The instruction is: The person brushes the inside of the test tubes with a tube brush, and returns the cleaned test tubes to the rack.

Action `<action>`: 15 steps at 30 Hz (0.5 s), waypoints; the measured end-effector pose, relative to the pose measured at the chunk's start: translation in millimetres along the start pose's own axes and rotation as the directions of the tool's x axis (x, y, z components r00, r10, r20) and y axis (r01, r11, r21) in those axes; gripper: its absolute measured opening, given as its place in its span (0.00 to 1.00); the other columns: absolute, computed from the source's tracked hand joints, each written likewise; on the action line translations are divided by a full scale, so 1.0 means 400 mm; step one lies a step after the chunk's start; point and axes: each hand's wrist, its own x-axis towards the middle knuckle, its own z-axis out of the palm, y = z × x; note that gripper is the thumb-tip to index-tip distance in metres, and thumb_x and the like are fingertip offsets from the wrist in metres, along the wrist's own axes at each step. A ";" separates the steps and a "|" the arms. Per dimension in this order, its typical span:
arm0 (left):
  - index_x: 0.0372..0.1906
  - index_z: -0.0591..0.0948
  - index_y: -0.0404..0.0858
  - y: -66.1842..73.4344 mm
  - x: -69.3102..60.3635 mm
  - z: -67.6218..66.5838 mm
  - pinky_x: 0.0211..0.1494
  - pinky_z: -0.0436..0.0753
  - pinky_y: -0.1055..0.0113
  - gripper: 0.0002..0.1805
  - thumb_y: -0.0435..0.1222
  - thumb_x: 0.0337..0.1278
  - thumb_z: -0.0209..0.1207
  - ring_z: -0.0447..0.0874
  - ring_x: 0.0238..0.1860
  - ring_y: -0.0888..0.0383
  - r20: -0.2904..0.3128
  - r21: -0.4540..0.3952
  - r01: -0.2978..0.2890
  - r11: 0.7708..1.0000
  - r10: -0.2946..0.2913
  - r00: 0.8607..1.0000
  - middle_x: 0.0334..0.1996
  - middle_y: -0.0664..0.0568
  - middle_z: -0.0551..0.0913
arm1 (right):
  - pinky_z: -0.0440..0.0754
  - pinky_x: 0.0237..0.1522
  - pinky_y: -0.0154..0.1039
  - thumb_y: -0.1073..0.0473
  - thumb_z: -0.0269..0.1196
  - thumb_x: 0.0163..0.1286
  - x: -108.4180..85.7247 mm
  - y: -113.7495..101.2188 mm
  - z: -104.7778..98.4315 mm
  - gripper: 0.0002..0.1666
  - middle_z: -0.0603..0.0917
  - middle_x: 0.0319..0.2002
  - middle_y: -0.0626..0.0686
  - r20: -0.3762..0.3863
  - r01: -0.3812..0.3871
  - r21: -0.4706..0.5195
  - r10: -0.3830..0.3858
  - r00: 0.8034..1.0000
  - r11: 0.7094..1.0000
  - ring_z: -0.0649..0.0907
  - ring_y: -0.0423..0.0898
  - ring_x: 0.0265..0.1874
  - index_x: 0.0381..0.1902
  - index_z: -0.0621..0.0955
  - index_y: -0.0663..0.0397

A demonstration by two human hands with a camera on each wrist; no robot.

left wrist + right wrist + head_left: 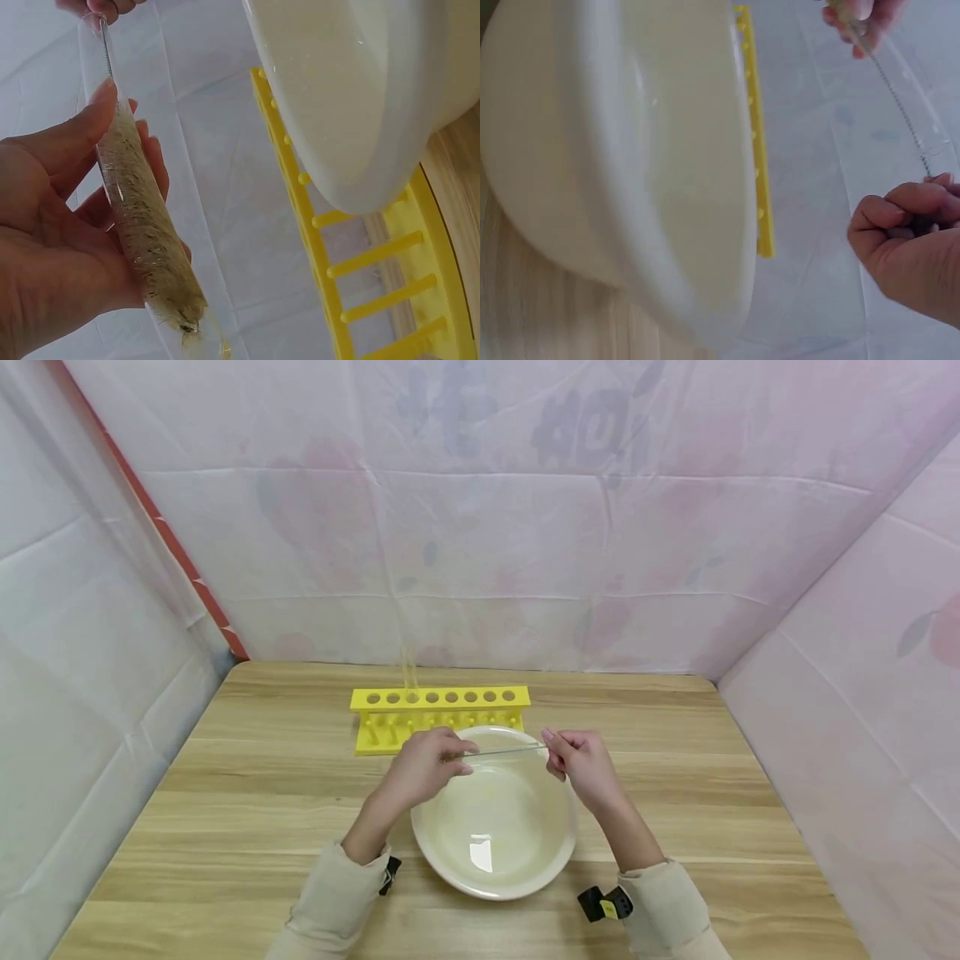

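Over a cream basin (491, 892), my left hand (427, 766) grips a clear glass test tube (88, 56) between thumb and fingers. A bristled test tube brush (142, 217) lies inside the tube, its tip near the tube's lower end in the left wrist view. The thin twisted wire handle (900, 109) runs out towards my right hand (588, 768), whose curled fingers and thumb pinch it near the tube's mouth. How much handle the right fingers hide, I cannot tell.
Behind the basin stands a yellow test tube rack (442, 697) with a row of holes and pegs. Another clear tube (409, 675) rises upright from one of its holes. Everything rests on a wooden table (225, 827) walled in by pale printed sheets.
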 end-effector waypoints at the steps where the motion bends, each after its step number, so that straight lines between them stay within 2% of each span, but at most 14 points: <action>1: 0.43 0.84 0.40 0.001 -0.001 0.002 0.30 0.73 0.69 0.13 0.33 0.48 0.64 0.74 0.28 0.60 -0.017 0.029 -0.006 1.000 0.006 1.000 0.33 0.50 0.80 | 0.62 0.20 0.33 0.62 0.52 0.70 0.001 -0.003 0.000 0.28 0.61 0.09 0.50 0.013 -0.042 0.062 0.041 0.999 0.997 0.60 0.41 0.09 0.09 0.63 0.60; 4: 0.41 0.85 0.40 0.000 -0.006 0.007 0.31 0.72 0.67 0.13 0.33 0.45 0.66 0.76 0.29 0.59 -0.066 0.095 -0.022 0.995 0.029 0.997 0.31 0.53 0.80 | 0.60 0.20 0.33 0.67 0.49 0.70 0.003 -0.010 -0.001 0.28 0.58 0.08 0.46 0.067 -0.138 0.213 0.127 0.990 0.967 0.57 0.39 0.08 0.08 0.61 0.57; 6: 0.40 0.85 0.40 -0.003 -0.009 0.008 0.33 0.72 0.66 0.13 0.33 0.44 0.66 0.76 0.30 0.59 -0.080 0.107 -0.030 0.994 0.039 0.996 0.31 0.54 0.79 | 0.59 0.19 0.32 0.68 0.47 0.70 0.004 -0.010 -0.005 0.28 0.57 0.07 0.45 0.085 -0.173 0.241 0.157 0.984 0.955 0.57 0.38 0.07 0.07 0.61 0.55; 8: 0.41 0.85 0.39 -0.008 -0.011 0.007 0.34 0.72 0.67 0.13 0.32 0.45 0.66 0.77 0.31 0.58 -0.073 0.081 -0.031 0.996 0.036 0.997 0.31 0.54 0.79 | 0.59 0.20 0.32 0.68 0.47 0.70 0.004 -0.011 -0.008 0.28 0.58 0.07 0.45 0.088 -0.177 0.241 0.161 0.983 0.954 0.57 0.38 0.08 0.07 0.62 0.55; 11: 0.43 0.83 0.37 -0.019 -0.014 0.004 0.32 0.73 0.69 0.14 0.31 0.47 0.65 0.76 0.31 0.59 -0.034 0.021 -0.012 1.000 0.013 0.999 0.33 0.53 0.80 | 0.60 0.20 0.32 0.65 0.49 0.70 0.004 -0.007 -0.010 0.27 0.59 0.08 0.47 0.040 -0.129 0.147 0.125 0.991 0.981 0.58 0.39 0.09 0.08 0.63 0.58; 13: 0.45 0.83 0.36 -0.025 -0.015 -0.001 0.32 0.74 0.70 0.15 0.31 0.48 0.64 0.75 0.31 0.59 -0.004 -0.025 0.006 1.000 -0.006 1.000 0.33 0.52 0.80 | 0.61 0.20 0.32 0.63 0.52 0.70 0.003 -0.004 -0.010 0.26 0.61 0.10 0.48 -0.004 -0.072 0.039 0.072 0.997 0.997 0.61 0.40 0.10 0.10 0.65 0.60; 15: 0.45 0.83 0.36 -0.030 -0.016 -0.006 0.34 0.75 0.70 0.15 0.32 0.49 0.64 0.75 0.32 0.60 0.016 -0.058 0.021 0.998 -0.020 1.000 0.33 0.53 0.80 | 0.62 0.19 0.31 0.61 0.53 0.70 0.005 0.003 -0.012 0.26 0.63 0.10 0.49 -0.032 -0.004 -0.089 0.001 0.999 0.996 0.63 0.41 0.11 0.11 0.66 0.63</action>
